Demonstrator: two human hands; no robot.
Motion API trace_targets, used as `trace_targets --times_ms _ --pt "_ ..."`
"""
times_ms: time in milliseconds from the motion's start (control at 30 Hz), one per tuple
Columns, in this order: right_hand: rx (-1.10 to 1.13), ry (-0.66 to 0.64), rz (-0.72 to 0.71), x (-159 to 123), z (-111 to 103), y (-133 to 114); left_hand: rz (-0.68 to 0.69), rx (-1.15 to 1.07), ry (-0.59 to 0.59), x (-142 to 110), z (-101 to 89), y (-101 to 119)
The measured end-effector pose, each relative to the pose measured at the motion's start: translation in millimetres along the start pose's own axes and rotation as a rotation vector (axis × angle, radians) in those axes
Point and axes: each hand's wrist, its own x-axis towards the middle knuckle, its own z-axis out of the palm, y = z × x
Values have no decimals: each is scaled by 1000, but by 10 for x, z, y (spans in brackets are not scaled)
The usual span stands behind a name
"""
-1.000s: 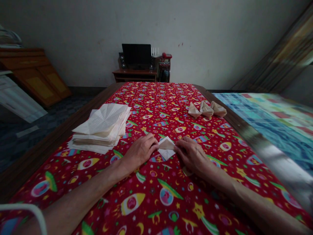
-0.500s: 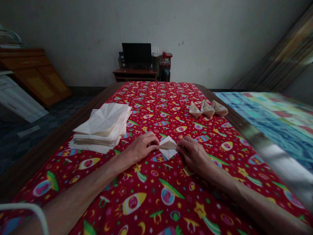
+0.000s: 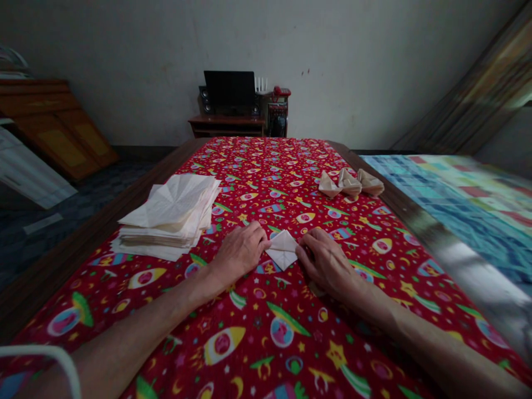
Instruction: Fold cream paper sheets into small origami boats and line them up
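Observation:
A small diamond of folded paper (image 3: 283,252) lies on the red patterned tablecloth between my two hands, with creases crossing its face. At its left corner my left hand (image 3: 246,244) pinches the edge between thumb and fingers. My right hand (image 3: 320,252) grips the opposite corner with curled fingers. To the left rests a stack of creased paper sheets (image 3: 170,213), the top one marked with radiating folds. Several folded paper pieces (image 3: 350,184), tan and pointed, stand in a row near the table's right edge.
The red tablecloth (image 3: 224,338) covers most of the dark wooden table. A monitor (image 3: 229,92) with speakers and a red telephone (image 3: 281,91) stand at the far wall. A bed with a colourful cover (image 3: 453,210) is at right. A wooden cabinet (image 3: 58,127) stands left.
The folded paper's upper part, raised with a gap before, now lies flat as a closed diamond. Both hands stay at its corners. The whole view has shifted slightly.

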Motion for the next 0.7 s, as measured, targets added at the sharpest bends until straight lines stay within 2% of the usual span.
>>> trace_targets --times_ms 267,367,500,600,700 --pt "-23 -11 -21 7 -3 40 1 66 14 -25 -16 46" --pt "-15 6 12 38 -40 -2 12 35 67 -29 -10 48" --pt "-70 -3 96 101 -63 -64 192 104 134 -19 -47 76" --pt "-100 1 115 119 -56 -75 339 214 116 -22 -94 106" --pt "-128 -4 99 107 -62 -71 423 270 79 -38 -127 131"
